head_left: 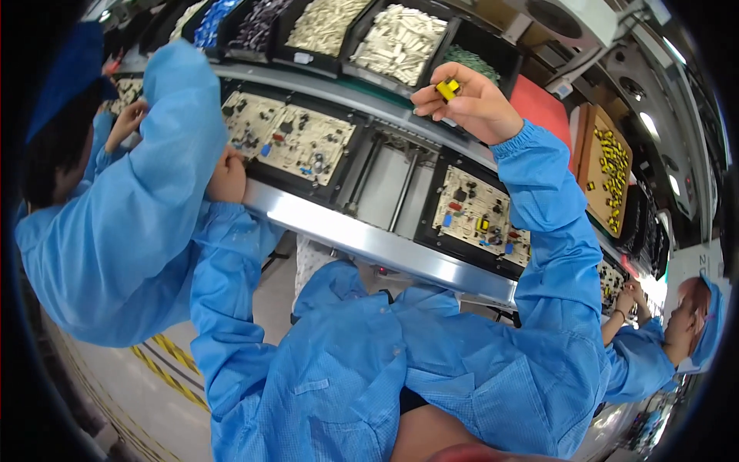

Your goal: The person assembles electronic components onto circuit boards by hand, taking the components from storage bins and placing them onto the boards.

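My right hand (pixel 479 108) is raised above the conveyor, its fingers and thumb pinching a small yellow-and-black transformer (pixel 447 88). Below it, a cream circuit board (pixel 462 202) fitted with several parts lies in a black carrier (pixel 426 227), partly covered by my right sleeve. My left hand (pixel 227 182) is at the conveyor's near metal edge (pixel 323 219), close to another black carrier with populated circuit boards (pixel 296 142). A co-worker's blue sleeve overlaps my left hand, and its fingers are mostly hidden.
Black bins with white parts (pixel 396 42), cream parts (pixel 319 27) and green parts (pixel 471 61) line the far side. At right, a cardboard tray (pixel 595 192) holds many similar transformers beside a red sheet (pixel 539 112). Co-workers sit close at left (pixel 146 208) and farther right (pixel 643 358).
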The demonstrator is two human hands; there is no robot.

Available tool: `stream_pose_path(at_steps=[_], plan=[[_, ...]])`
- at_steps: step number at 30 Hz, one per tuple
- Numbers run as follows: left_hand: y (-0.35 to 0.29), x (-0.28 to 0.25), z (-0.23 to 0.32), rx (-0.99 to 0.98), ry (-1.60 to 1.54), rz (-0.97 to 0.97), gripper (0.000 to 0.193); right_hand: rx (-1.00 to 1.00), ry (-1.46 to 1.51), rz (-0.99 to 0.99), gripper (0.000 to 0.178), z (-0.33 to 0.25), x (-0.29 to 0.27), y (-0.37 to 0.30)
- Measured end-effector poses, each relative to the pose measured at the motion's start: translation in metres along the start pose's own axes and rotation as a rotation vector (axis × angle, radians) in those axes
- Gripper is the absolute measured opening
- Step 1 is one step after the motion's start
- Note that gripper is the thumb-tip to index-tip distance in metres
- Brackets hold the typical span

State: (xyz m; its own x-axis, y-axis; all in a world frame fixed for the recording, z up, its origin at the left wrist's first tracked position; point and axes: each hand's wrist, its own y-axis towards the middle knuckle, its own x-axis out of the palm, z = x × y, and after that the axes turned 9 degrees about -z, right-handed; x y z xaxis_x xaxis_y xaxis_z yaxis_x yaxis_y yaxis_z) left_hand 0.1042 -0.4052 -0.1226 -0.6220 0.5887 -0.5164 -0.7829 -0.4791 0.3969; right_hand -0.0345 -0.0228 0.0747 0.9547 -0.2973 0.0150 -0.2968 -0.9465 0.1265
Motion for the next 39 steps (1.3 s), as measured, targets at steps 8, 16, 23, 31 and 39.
stream_pose_path(at_steps=[8,16,23,31,39], plan=[[0.0,-0.016,0.022,0.074,0.063,0.0,0.009,-0.05,0.345,-0.27,0.037,0.021,0.023,0.047],[0.003,-0.016,0.025,0.052,-0.03,-0.004,0.01,-0.096,0.252,-0.262,0.046,0.039,0.041,0.073],[0.002,-0.018,0.026,-0.018,-0.007,-0.016,0.012,-0.027,0.298,-0.268,0.055,0.047,0.045,0.089],[0.002,-0.022,0.024,0.002,0.076,-0.012,0.012,0.129,-0.045,-0.095,0.026,0.051,0.051,0.117],[0.006,-0.015,0.018,0.036,0.056,0.033,0.014,-0.049,-1.097,-0.513,0.024,0.096,0.039,0.161]])
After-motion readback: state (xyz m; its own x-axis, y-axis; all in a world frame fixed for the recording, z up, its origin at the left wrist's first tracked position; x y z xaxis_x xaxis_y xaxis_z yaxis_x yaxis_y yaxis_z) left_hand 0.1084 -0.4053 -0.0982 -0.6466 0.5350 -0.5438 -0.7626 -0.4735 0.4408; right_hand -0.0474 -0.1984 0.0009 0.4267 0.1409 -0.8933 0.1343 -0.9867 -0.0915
